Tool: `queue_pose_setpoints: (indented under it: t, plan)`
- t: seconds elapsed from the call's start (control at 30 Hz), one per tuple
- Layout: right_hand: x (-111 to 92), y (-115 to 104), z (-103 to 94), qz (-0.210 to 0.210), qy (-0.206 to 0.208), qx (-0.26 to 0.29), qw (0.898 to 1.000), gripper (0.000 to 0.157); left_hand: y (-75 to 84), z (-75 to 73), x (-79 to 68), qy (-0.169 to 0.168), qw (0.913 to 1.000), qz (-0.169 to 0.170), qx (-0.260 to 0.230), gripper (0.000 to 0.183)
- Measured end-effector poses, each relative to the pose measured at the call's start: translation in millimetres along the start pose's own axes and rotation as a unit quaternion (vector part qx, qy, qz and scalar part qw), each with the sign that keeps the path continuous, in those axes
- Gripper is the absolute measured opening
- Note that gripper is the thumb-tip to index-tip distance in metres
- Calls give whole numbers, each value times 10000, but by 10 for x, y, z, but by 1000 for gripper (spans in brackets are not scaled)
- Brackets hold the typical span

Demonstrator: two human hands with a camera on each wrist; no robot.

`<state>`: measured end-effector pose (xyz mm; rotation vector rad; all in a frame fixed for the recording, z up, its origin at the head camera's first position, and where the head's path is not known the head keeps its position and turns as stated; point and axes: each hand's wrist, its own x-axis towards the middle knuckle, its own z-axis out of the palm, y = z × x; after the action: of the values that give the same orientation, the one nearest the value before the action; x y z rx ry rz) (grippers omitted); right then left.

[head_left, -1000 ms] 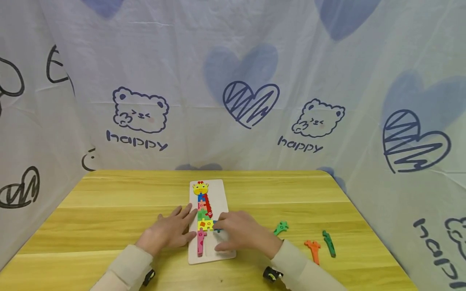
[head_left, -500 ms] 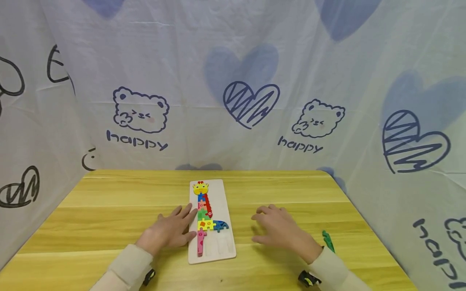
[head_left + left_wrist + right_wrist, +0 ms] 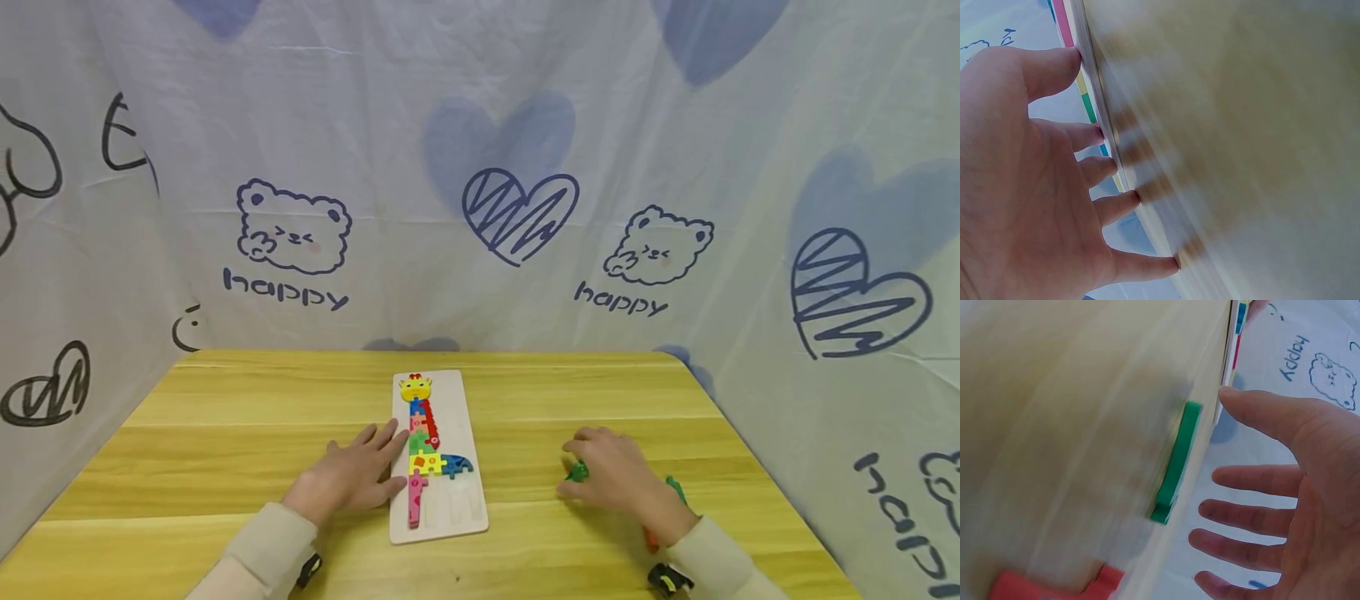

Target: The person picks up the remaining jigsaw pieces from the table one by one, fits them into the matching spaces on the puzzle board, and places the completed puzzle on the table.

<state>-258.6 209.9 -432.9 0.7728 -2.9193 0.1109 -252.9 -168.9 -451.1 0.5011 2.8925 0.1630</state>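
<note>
A pale wooden puzzle board (image 3: 450, 408) lies mid-table with a giraffe of coloured pieces: a yellow head (image 3: 416, 387), a red mane (image 3: 431, 425), a yellow body piece (image 3: 427, 463), a blue hind piece (image 3: 456, 465) and a pink leg (image 3: 415, 502). Spread along the board's left edge, my left hand (image 3: 348, 475) touches it with straight fingertips. My right hand (image 3: 622, 479) hovers over a green puzzle piece (image 3: 577, 472), thumb and fingers spread apart. The right wrist view has that green piece (image 3: 1177, 462) flat on the table, apart from the fingers.
An orange-red piece (image 3: 651, 539) lies partly hidden beneath my right wrist. Beyond the forearm, a dark green piece (image 3: 677, 488) is partly covered. The wooden table (image 3: 285, 400) meets a white printed curtain (image 3: 420, 292) at its back.
My right hand has left the blue hind piece, which now shows in the board, and has moved right to the green piece. My left hand stays at the board's edge.
</note>
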Motion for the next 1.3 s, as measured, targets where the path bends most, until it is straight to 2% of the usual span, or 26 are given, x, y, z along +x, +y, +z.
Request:
queue_pose_setpoints:
  t: [0.2, 0.53, 0.77, 1.0, 1.3]
  plan:
    - [-24, 54, 7, 374, -49, -76, 9993, 58, 11, -19, -10, -50, 10000, -1, -30, 72]
    - [-53, 56, 28, 933, -598, 135, 9937, 78, 18, -21, -13, -50, 10000, -19, -19, 72]
    - [-25, 28, 87, 987, -584, 306, 9929, 72, 16, -17, -18, -24, 10000, -33, -22, 71]
    - [5, -18, 93, 703, -503, 390, 9955, 62, 18, -19, -24, 7, 10000, -28, -33, 71]
    - [25, -30, 64, 854, -809, 629, 9911, 60, 1, 4, 2, -10, 10000, 19, 12, 70]
